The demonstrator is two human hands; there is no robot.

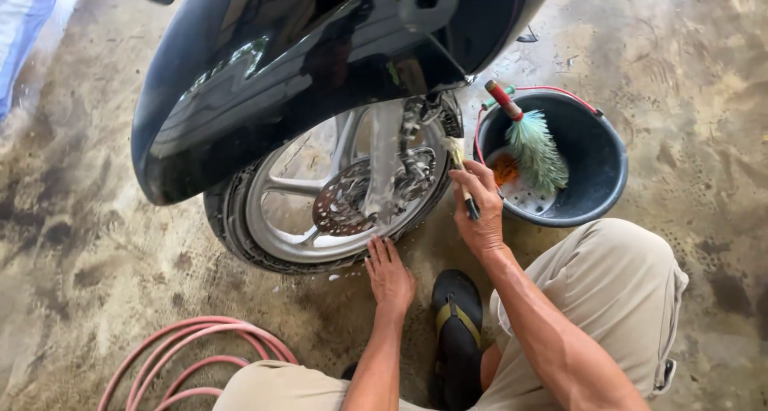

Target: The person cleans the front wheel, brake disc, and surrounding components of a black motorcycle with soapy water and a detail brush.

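Observation:
A motorbike's front wheel (272, 219) with a silver rim and drilled brake disc (340, 203) stands under a glossy black mudguard (240, 83). My right hand (480, 207) grips a small brush (458, 159), its bristles against the rim's right side near the soapy fork leg (382, 163). My left hand (390, 275) lies flat on the wet floor just below the tyre, fingers spread, holding nothing.
A dark bucket (596, 167) with a red handle stands right of the wheel, holding a green-bristled brush (532, 143) and soapy water. Coiled pink hose (192, 347) lies at the lower left. My sandalled foot (458, 323) and beige-trousered knee (616, 283) are below.

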